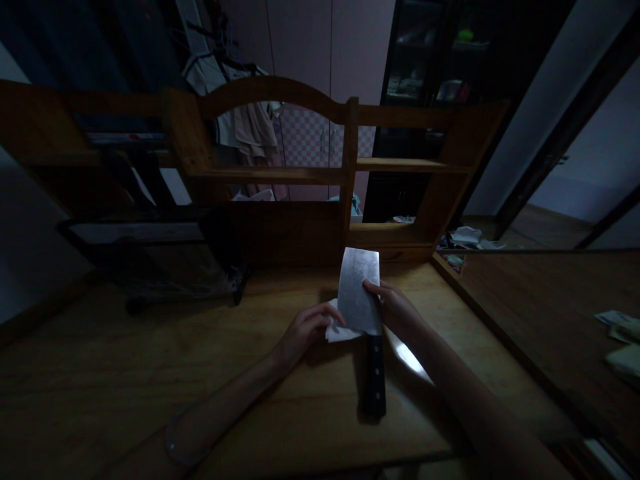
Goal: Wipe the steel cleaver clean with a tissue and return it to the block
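A cleaver (358,283) with a broad grey blade and a black riveted handle is held over the wooden desk, its handle pointing toward me. My right hand (395,305) grips the blade at its right edge, thumb on the upper face. On the other side, my left hand (307,330) is closed on a white tissue (345,332), which lies partly under the blade's lower left corner. Its index finger reaches the blade's left edge. The fingers beneath the blade are hidden.
The wooden desk (165,373) has a shelf unit (280,175) along its back. A dark case-like object (165,247) partly wrapped in plastic stands at the back left. To the right is a brown wooden surface (520,300) with papers (623,333) on it. The room is dim.
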Available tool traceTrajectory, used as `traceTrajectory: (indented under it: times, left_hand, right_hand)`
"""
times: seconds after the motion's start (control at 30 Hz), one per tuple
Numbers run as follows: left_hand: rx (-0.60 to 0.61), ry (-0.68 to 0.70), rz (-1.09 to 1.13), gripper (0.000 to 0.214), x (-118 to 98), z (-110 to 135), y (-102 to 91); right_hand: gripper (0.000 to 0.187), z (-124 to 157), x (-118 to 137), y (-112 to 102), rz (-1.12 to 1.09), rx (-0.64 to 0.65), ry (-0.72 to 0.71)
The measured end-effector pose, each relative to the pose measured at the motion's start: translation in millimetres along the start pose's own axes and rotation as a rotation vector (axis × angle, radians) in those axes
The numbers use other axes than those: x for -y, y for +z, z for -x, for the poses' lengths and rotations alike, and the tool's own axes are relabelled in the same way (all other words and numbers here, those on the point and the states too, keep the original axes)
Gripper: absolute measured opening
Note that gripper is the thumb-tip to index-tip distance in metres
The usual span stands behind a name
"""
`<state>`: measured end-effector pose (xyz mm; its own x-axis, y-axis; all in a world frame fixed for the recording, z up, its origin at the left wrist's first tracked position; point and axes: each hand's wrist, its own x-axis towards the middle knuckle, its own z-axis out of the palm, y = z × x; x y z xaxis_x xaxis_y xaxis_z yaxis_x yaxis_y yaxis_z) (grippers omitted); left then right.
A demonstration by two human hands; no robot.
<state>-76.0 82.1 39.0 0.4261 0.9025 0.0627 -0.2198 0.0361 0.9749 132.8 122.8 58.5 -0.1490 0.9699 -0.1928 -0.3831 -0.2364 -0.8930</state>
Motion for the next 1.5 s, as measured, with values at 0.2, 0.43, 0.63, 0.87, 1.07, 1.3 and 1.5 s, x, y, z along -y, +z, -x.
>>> traceTrajectory:
  times: [0.2, 0.43, 0.63, 0.87, 1.07, 1.3, 1.5]
  left_hand:
    - [0.014, -0.031, 0.055, 0.019, 6.2, -3.2, -1.6]
    - [0.003, -0.038, 0.008, 0.03, 5.3, -1.7, 3.1]
    - [0.009, -0.058, -0.04, 0.031, 4.3, 0.2, 2.5]
    - [0.012, -0.044, -0.033, 0.028, 2.0, 1.4, 3.2]
    - [0.029, -0.066, 0.013, 0.026, -1.6, 2.7, 3.3]
    - [0.01, -0.088, 0.038, 0.027, -2.6, 3.6, 4.0]
    - [0.029, -0.094, 0.04, 0.027, -2.1, 2.9, 3.7]
  right_hand:
    - [0.019, 0.1, -0.2, -1.1, -0.002, -0.011, 0.003]
    - [0.017, -0.1, 0.2, -1.3, 0.002, -0.021, 0.006]
    - [0.018, 2.8, 2.1, 0.7, -0.004, -0.018, -0.001]
    - [0.018, 2.9, 2.0, 0.2, -0.011, -0.011, -0.006]
    - [0.016, 2.8, 2.6, 0.7, -0.009, -0.025, 0.001]
    - [0.016, 6.4, 5.5, 3.9, -0.002, -0.038, 0.01]
    - [0.017, 4.5, 3.3, 1.3, -0.011, -0.018, 0.002]
